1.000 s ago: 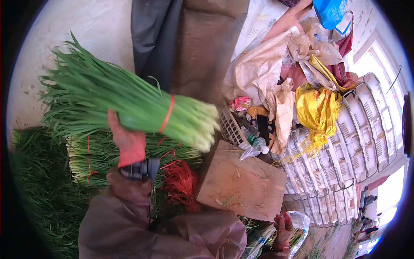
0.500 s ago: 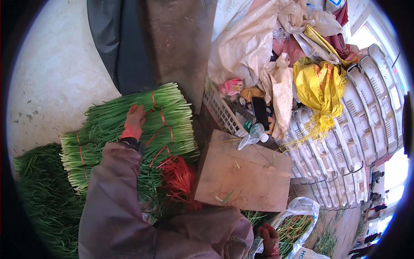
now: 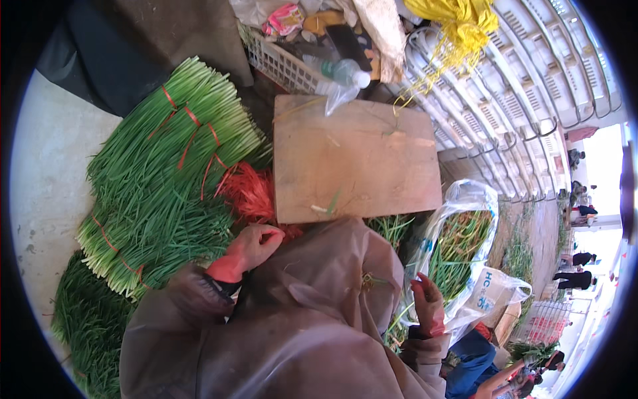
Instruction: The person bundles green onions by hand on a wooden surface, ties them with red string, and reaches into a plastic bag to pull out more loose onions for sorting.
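Observation:
My left hand (image 3: 251,249), with a red cuff at the wrist, hovers over my brown-clad lap beside the red plastic tying strips (image 3: 250,193). Its fingers are loosely curled with a gap to the thumb, and I see nothing in them. Over at the right, my right hand (image 3: 428,303) is half curled, fingers apart and apparently bare, next to a clear plastic bag (image 3: 490,194) of loose green and yellowed stalks. Bundles of garlic chives (image 3: 169,143), tied with red strips, are stacked at the left, pale ends facing different ways.
A wooden board (image 3: 359,156) lies ahead of my lap. Behind it are a plastic crate (image 3: 282,65), a bottle (image 3: 345,72) and a dark phone (image 3: 348,45). White crates (image 3: 492,100) stand at the right, with a yellow sack (image 3: 458,23). Other people (image 3: 577,279) are farther right.
My left hand has left the chive bundles and come back over my lap. My right hand has risen beside the bag. The view has turned and dropped nearer to my lap.

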Motion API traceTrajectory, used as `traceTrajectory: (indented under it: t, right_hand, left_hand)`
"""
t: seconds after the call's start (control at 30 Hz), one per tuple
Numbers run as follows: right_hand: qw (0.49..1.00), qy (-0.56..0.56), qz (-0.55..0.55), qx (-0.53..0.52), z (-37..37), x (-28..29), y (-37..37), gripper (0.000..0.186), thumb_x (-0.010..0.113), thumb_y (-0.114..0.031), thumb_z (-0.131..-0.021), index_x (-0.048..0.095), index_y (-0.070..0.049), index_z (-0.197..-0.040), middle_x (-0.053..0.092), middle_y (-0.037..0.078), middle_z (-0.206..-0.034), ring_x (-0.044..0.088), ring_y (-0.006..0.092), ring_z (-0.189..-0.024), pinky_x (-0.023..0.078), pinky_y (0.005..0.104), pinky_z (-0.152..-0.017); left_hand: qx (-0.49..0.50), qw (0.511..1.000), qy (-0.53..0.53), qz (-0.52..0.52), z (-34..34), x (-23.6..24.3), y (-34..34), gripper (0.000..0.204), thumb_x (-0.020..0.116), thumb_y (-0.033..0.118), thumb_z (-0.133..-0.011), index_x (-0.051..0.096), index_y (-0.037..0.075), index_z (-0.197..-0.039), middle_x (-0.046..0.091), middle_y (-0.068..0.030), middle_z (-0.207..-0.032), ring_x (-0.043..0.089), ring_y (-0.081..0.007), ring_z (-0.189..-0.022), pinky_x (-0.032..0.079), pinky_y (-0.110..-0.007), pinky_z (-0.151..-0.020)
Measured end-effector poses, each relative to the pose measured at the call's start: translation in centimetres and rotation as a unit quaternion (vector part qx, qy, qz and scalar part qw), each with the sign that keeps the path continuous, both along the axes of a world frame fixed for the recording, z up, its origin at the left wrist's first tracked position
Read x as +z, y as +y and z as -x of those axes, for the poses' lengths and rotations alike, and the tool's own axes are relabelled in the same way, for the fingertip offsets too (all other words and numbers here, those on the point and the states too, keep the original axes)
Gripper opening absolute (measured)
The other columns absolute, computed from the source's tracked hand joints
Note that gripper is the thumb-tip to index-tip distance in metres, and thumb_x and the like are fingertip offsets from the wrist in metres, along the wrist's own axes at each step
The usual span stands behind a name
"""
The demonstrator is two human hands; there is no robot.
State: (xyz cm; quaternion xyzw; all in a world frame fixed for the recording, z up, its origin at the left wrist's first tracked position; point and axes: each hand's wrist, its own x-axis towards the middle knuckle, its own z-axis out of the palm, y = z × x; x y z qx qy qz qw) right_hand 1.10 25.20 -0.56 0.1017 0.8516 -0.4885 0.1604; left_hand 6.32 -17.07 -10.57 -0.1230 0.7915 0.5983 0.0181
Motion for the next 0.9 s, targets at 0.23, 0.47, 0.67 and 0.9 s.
traceTrajectory:
  t: [0.23,0.47,0.67,0.9]
  right_hand:
    - [0.992,-0.056,-0.023,-0.11,-4.9,-0.8,2.7,0.033,0.063,-0.011,-0.088,0.058,-0.004,-0.12,0.065,0.0,-0.092,0.054,0.0056,-0.075,0.041,0.0181,-0.065]
    - [0.997,-0.053,-0.001,-0.061,-5.3,-1.0,1.7,0.034,0.061,-0.015,-0.091,0.056,-0.002,-0.122,0.067,0.004,-0.095,0.059,0.0088,-0.081,0.044,0.0197,-0.071]
    - [0.998,-0.065,-0.007,-0.021,-5.7,-2.1,0.6,0.032,0.06,-0.014,-0.091,0.057,0.0,-0.12,0.067,0.007,-0.096,0.061,0.0128,-0.085,0.047,0.0236,-0.079]
    - [0.998,-0.05,-0.003,-0.048,-5.3,-0.8,-1.2,0.029,0.058,-0.01,-0.09,0.06,0.0,-0.117,0.068,0.007,-0.095,0.062,0.0127,-0.087,0.048,0.0243,-0.081]
  left_hand:
    - [0.262,0.903,-0.225,-0.256,-1.9,-5.8,-1.6,0.032,0.059,0.032,-0.089,0.064,0.001,-0.082,0.054,-0.0014,-0.061,0.047,-0.0094,-0.049,0.04,-0.025,-0.047]
    - [0.445,0.871,-0.122,-0.169,4.3,-8.7,-3.2,0.043,0.061,0.042,-0.087,0.063,0.0,-0.079,0.06,-0.0041,-0.066,0.052,-0.0105,-0.054,0.04,-0.025,-0.049]
    - [0.285,0.902,-0.274,0.175,4.6,-15.4,-5.0,0.04,0.066,0.041,-0.082,0.068,0.002,-0.088,0.056,-0.0002,-0.057,0.05,-0.0102,-0.049,0.04,-0.025,-0.046]
    - [0.296,0.923,0.026,-0.245,2.2,-6.2,-3.7,0.025,0.05,0.019,-0.094,0.068,0.002,-0.091,0.056,-0.0003,-0.062,0.047,-0.0088,-0.049,0.038,-0.023,-0.045]
